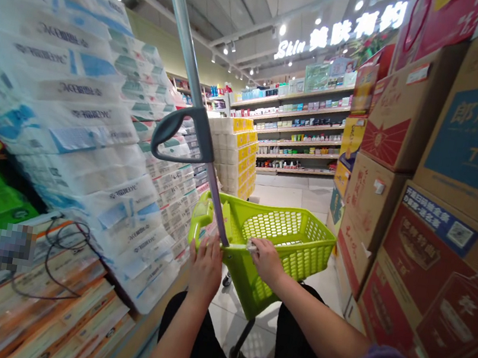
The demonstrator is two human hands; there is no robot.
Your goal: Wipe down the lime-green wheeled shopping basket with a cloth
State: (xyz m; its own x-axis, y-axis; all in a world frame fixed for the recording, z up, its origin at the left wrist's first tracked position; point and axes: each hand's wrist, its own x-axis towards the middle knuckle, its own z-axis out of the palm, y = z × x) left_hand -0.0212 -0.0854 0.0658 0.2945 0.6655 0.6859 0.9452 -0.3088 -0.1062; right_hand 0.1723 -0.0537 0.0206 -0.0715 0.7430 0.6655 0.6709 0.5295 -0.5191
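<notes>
A lime-green rolling shopping basket (301,242) stands on the tiled floor in front of me. Its grey telescopic pole with a loop handle (183,132) rises up towards the camera. My left hand (205,267) grips the basket's near rim beside the base of the pole. My right hand (267,260) is closed on the same near rim, pinching something small and pale that I cannot make out. The basket looks to hold nothing. My knees in dark trousers show below.
Wrapped tissue packs (77,119) are stacked high on the left, flat boxed packs (43,317) below them. Brown and red cartons (442,203) are piled on the right. A narrow tiled aisle (294,196) leads to shelves of bottles (299,134) at the back.
</notes>
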